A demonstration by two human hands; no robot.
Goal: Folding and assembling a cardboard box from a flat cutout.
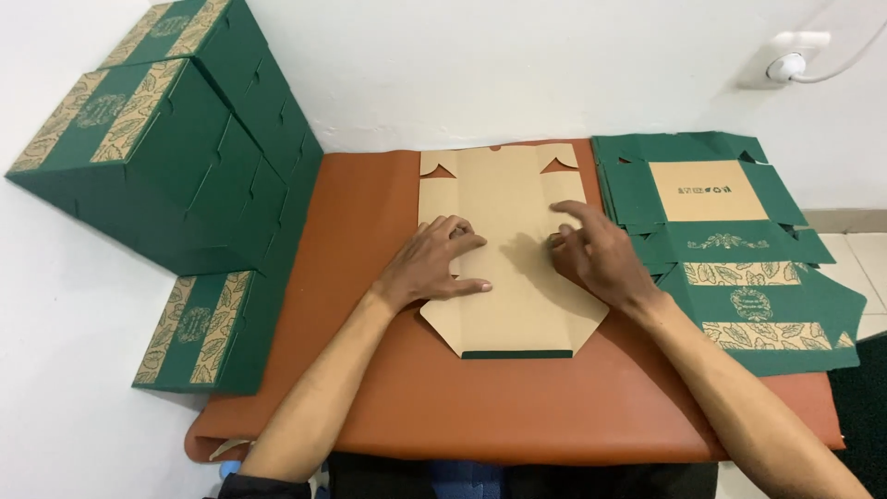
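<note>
A flat, unfolded cardboard box blank [504, 199] lies brown side up on the orange-brown mat [360, 370], its green edge showing at the near end. My left hand [432, 263] rests on its left half, fingers spread and bent, pressing the card. My right hand [594, 251] presses on its right edge with the index finger stretched out. Neither hand grips anything.
A stack of flat green box blanks with leaf pattern [730, 249] lies right of the mat. Several assembled green boxes [176, 157] are piled on the left, one lower down [208, 328]. A white wall socket with a cable [785, 65] sits at the upper right.
</note>
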